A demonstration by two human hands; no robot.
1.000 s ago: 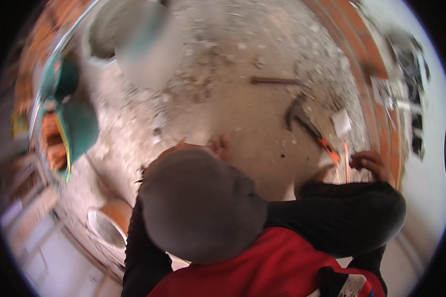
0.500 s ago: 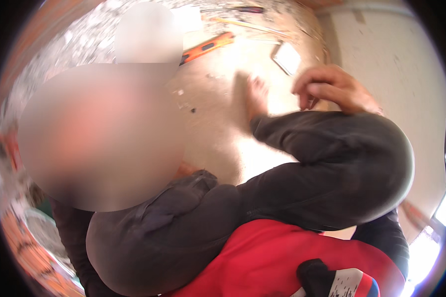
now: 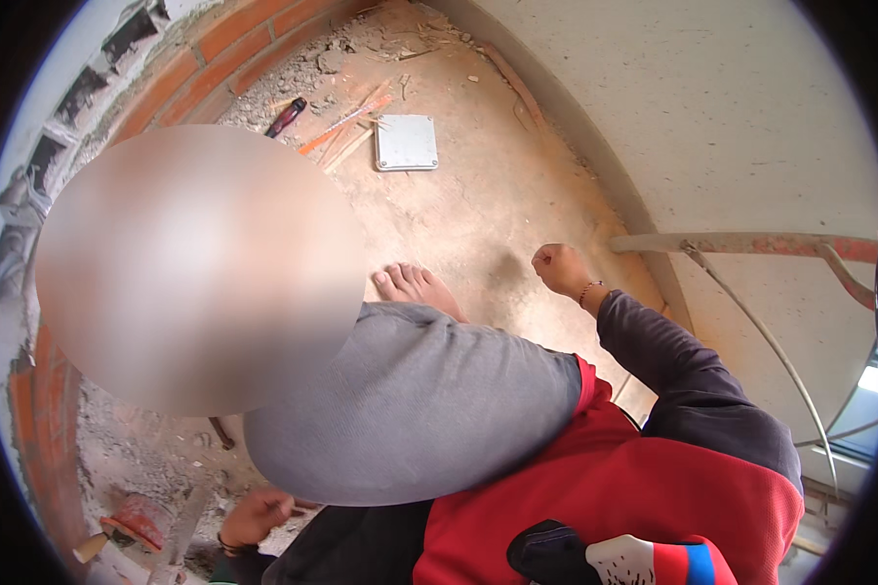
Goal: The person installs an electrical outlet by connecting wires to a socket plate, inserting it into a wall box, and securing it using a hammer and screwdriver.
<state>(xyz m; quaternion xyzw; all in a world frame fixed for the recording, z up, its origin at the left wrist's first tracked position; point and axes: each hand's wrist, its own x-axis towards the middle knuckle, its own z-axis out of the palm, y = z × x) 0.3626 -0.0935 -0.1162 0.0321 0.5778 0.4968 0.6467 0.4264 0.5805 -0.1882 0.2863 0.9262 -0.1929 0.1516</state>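
Note:
My right hand [image 3: 561, 271] is raised over the floor right of my bare foot [image 3: 419, 288], curled into a fist. Nothing shows in it, and a thin bracelet circles its wrist. Down at the lower left, my left hand [image 3: 254, 517] hangs beside my grey-trousered leg [image 3: 419, 419] with loosely bent fingers, some partly hidden. I see nothing held there. Nearest to it is a dusty red object [image 3: 139, 522] with a pale wooden handle [image 3: 90, 547] beside it. A square whitish box cover [image 3: 407, 142] lies on the floor ahead of my foot.
A dark-handled screwdriver [image 3: 286, 117] and orange strips [image 3: 346, 125] lie near rubble [image 3: 332, 60]. A brick wall [image 3: 234, 54] runs along the left, a pale wall [image 3: 673, 107] along the right. A dirty bar [image 3: 751, 244] projects at right. A large blurred patch hides the left middle.
My view and body have turned, and my legs have shifted. My right hand has left my knee and closed into a fist. My left hand now shows at lower left.

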